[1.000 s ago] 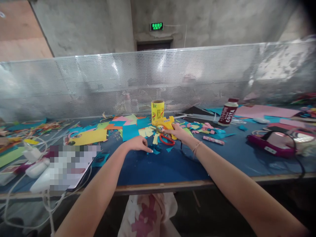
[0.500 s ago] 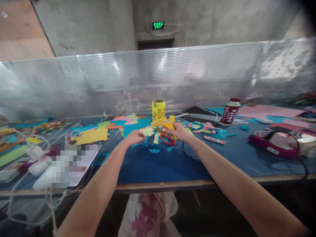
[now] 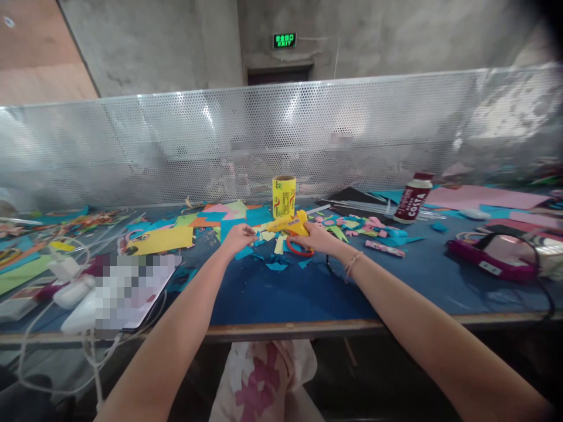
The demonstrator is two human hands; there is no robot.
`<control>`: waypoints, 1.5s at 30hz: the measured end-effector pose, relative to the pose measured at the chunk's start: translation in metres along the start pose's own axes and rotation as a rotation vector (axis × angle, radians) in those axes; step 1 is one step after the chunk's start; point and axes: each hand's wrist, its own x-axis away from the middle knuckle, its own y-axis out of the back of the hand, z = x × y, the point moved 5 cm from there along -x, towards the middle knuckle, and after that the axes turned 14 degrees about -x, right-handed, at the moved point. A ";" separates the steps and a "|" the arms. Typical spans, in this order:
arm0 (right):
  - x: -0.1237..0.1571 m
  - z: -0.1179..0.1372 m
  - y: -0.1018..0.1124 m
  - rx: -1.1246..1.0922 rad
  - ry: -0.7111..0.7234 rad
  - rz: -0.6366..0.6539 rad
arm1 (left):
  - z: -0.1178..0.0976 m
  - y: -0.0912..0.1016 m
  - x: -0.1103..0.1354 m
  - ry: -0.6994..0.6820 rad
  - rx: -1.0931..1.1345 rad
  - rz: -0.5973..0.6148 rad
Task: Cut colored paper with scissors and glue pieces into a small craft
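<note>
Closest in, pale clothing with pink patches (image 3: 259, 381) shows below the edge of the blue table (image 3: 272, 302). At the left, near that edge, a white-edged tablet (image 3: 153, 281) lies partly blurred out, white cables (image 3: 53, 390) looping down past it. Well over to the right sits a purple case (image 3: 490, 261) with a black cord arching over it. Small blue scraps (image 3: 276, 266) are scattered on the table in front of the hands

The right hand (image 3: 319, 239), a bracelet (image 3: 353, 262) at its wrist, has its fingers wrapped around the handle of a yellow glue gun (image 3: 291, 224) — the nozzle pointing left, toward the other hand. A red loop-shaped handle (image 3: 300, 251) shows just below the gun. The left hand (image 3: 238, 239) has thumb and fingertips drawn close together by some blue paper; whether they pinch a piece, I cannot tell. A yellow sheet (image 3: 165, 241) lies to its left, and a pink patterned stick (image 3: 385, 248) lies to the right of the right hand

Just behind the gun a yellow tube (image 3: 284, 198) stands upright; farther right is a dark red and white bottle (image 3: 413, 200), tilted slightly. Beyond the table runs a perforated metal panel (image 3: 378, 126) — above it, a green exit sign (image 3: 284, 40) on the concrete wall (image 3: 153, 47)
</note>
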 end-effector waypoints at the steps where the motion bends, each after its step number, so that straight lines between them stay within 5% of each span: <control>1: 0.000 -0.001 0.000 0.023 -0.013 -0.015 | -0.001 0.000 0.000 0.001 0.007 0.003; 14: -0.002 -0.002 0.003 0.287 -0.053 -0.163 | 0.002 -0.014 0.002 0.031 0.332 0.087; 32: -0.007 -0.010 0.000 0.229 -0.047 -0.083 | -0.003 -0.012 0.004 0.020 0.313 0.058; 45: -0.006 -0.009 0.005 0.288 -0.096 -0.148 | -0.007 -0.011 0.006 -0.005 0.325 0.065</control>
